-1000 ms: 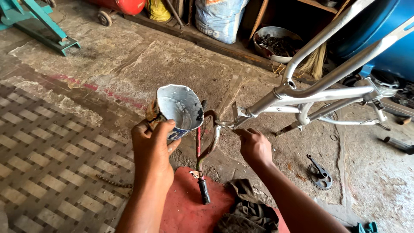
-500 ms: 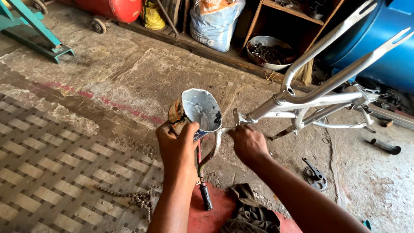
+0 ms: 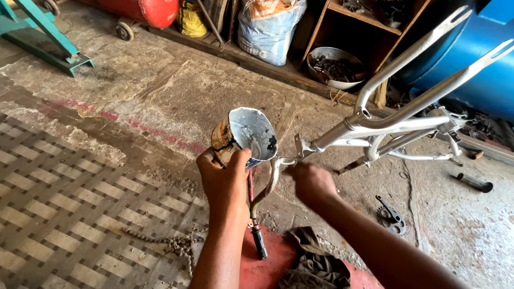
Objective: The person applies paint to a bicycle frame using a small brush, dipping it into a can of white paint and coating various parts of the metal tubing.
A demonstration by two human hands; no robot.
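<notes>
Red surface (image 3: 262,270), nearest the camera at the bottom edge: cut off by the frame, with a dark crumpled rag (image 3: 313,267) lying on it.

Left hand (image 3: 225,179): fingers clenched round a dented tin can (image 3: 243,134), silver-white paint coating its inside, label worn and stained. The can is held tilted, mouth toward the camera, just beside the near end of the frame.

Right hand (image 3: 310,182): closed at the tip of the silver bicycle frame (image 3: 385,126), where the front bracket sits. It is blurred; whatever it grips there, a brush or a rag, cannot be made out.

Change over the last second: the can has risen and come closer to the frame's end, and the view has swung up and right, bringing more of the back wall into sight. The right hand has kept to the same spot on the frame. Judged from this, paint is being worked onto that end.

Below the hands: a bent crank with a dark pedal stub (image 3: 259,243), partly hidden by the left forearm. A loose chain (image 3: 171,243) lies on the patterned floor; a chainring piece (image 3: 391,214) rests on the concrete to the right.

Far: a metal bowl of small parts (image 3: 334,67), a sack (image 3: 270,29), a red tank (image 3: 150,10) and a blue drum (image 3: 482,59), all cropped.
</notes>
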